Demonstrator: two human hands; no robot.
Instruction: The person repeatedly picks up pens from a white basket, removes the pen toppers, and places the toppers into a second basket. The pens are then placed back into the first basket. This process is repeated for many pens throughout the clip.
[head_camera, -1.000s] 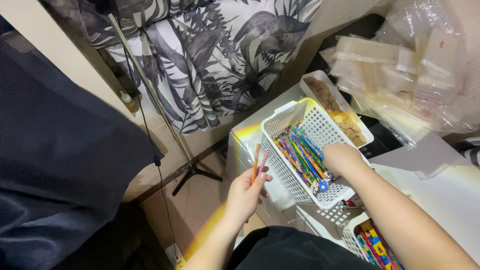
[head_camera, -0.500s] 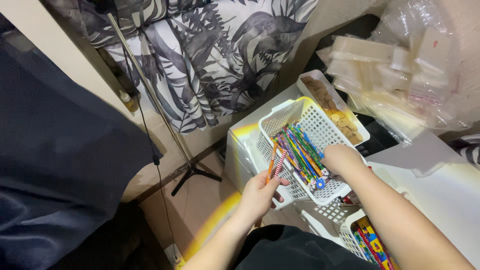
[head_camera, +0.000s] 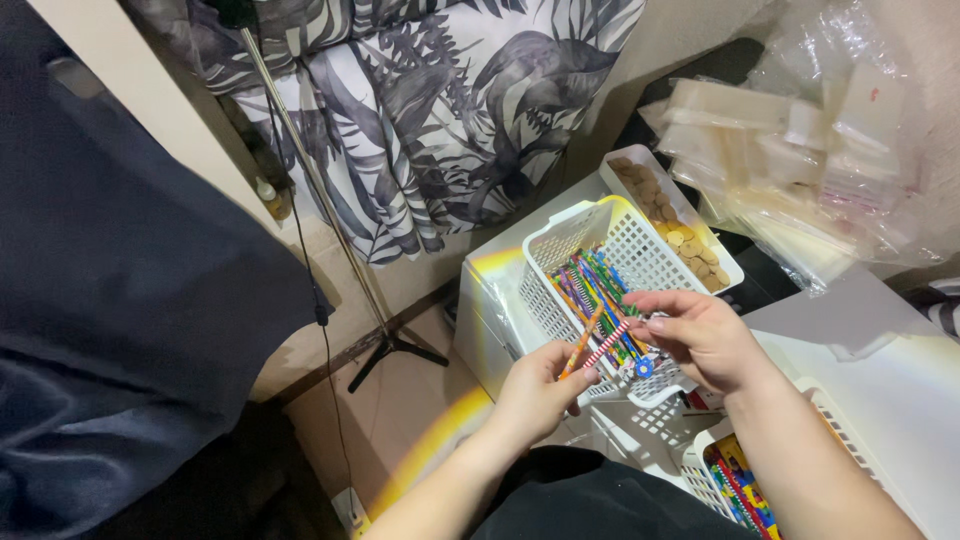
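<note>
At frame centre the left hand (head_camera: 535, 395) pinches 2 pencils (head_camera: 592, 348), orange and red-striped, over the white basket (head_camera: 560, 245) of pencils. The right hand (head_camera: 700, 335), fingers curled, touches their tips; whether it grips is unclear. Judged: sorting pencils; next needs a firm pinch.

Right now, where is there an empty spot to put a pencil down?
The white tabletop right of the right hand is bare, bordered by the plastic bags behind and the lower basket in front. The floor beside the stand's feet is bare too. The white basket of pencils and the tray are crowded.
</note>
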